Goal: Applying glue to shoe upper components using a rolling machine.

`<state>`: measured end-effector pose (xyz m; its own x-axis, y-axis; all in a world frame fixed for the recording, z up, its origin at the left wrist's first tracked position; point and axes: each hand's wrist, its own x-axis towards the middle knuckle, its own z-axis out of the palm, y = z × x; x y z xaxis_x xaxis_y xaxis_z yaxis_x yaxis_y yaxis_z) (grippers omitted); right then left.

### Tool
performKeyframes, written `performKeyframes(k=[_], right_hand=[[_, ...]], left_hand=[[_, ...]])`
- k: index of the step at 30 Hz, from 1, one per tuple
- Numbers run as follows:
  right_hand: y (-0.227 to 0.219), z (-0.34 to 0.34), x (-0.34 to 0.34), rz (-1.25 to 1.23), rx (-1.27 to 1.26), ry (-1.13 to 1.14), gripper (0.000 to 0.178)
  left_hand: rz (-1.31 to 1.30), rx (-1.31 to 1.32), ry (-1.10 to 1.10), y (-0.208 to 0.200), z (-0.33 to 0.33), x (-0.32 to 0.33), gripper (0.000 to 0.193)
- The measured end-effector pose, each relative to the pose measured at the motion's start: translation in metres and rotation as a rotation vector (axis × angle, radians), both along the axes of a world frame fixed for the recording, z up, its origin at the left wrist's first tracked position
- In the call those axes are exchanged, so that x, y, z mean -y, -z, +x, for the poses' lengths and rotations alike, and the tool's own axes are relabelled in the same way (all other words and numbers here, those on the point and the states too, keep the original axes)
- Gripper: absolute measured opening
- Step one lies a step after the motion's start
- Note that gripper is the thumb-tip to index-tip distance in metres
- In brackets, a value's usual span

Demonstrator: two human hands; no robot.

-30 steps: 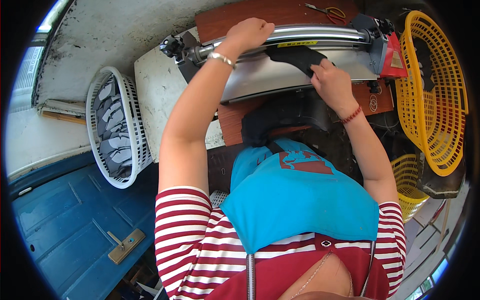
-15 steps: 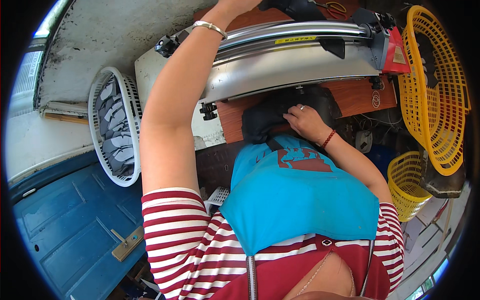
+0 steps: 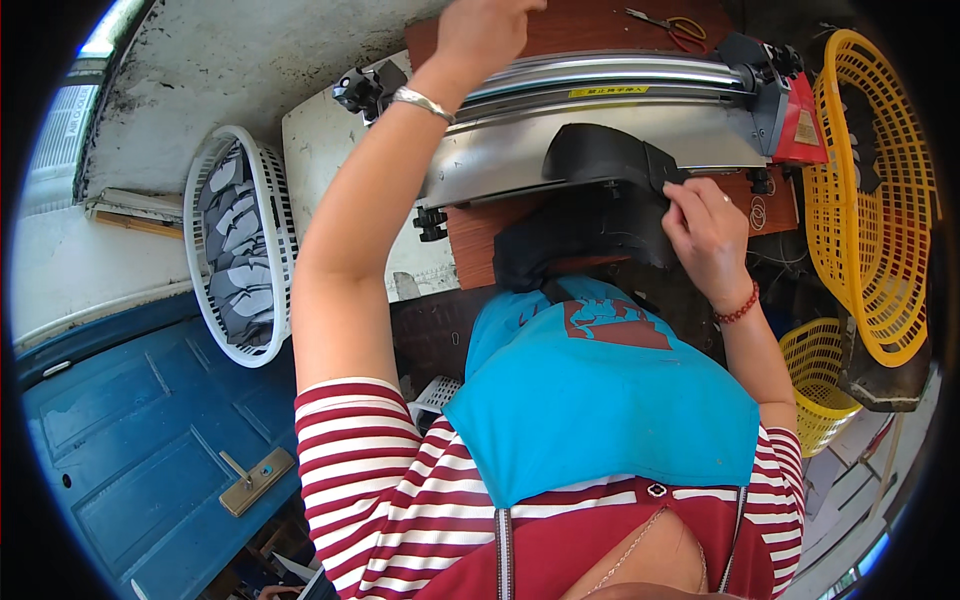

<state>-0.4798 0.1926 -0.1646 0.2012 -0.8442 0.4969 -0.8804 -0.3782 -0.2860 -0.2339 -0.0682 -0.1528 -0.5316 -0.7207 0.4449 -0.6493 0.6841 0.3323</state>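
Looking down, head view: we have a metal roller machine (image 3: 500, 165) across the reddish table (image 3: 470, 250).
Right hand (image 3: 708, 235): at the machine's near edge, toward its right end; our thumb and fingertips are pinched together on the corner of a black piece.
Black piece (image 3: 600, 152): over the machine's plate, on our side of its rollers (image 3: 640, 68), above a black heap (image 3: 590, 230) in front of the machine.
Left hand (image 3: 485, 35): past the machine's left half, cut off by the view's top; its fingers look partly stretched, but we cannot tell whether they hold anything.
Scissors (image 3: 662, 22): behind the machine, toward its right end.
Pinched corner: with only this one hold visible, we judge the piece could swing askew or fold at its free end.
Bracelet (image 3: 425, 104): near the machine's left end; turning rollers could catch it if our wrist dropped.
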Motion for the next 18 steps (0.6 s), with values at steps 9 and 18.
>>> performKeyframes(k=[9,18], right_hand=[[0.067,0.035,0.029,0.077,0.114,-0.293,0.024],[0.154,0.04,-0.007,0.233,-0.12,-0.43,0.023]], left_hand=[[0.606,0.172,-0.013,0.039,-0.011,0.026,0.032],[0.421,-0.118,-0.052,-0.016,-0.028,0.03,0.025]])
